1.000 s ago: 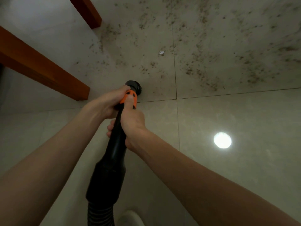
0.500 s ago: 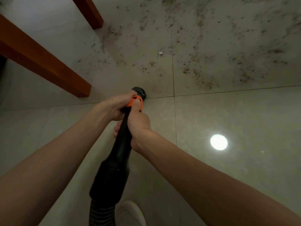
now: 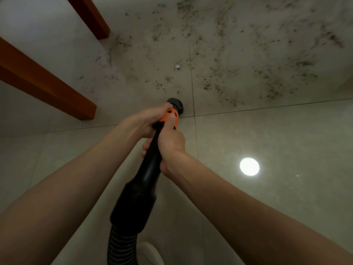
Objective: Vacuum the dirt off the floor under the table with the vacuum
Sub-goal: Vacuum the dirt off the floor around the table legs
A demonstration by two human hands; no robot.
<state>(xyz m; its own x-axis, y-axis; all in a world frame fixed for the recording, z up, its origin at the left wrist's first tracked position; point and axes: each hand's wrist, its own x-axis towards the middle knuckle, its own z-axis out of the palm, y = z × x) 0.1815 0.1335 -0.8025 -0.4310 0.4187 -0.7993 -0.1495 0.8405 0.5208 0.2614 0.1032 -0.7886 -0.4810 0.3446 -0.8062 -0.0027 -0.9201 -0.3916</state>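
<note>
Currently both hands clamp black plastic vacuum wand (image 3: pixel 152 159): left hand (image 3: pixel 145 121) at orange collar (image 3: pixel 170 116), right hand (image 3: pixel 170 144) behind. Nozzle (image 3: pixel 174 104) near tile joint, at edge of brown scattered dirt (image 3: pixel 229 79). Risk: sideways sweep strikes orange wooden table leg (image 3: pixel 82 106); fast pass scatters debris.

Home interior: glossy tiled floor (image 3: pixel 267 140), wooden table legs (image 3: pixel 47 85).

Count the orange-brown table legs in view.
2. One table leg runs from the left edge to the floor left of the hands; another table leg is at top left. Others may lie out of frame.
</note>
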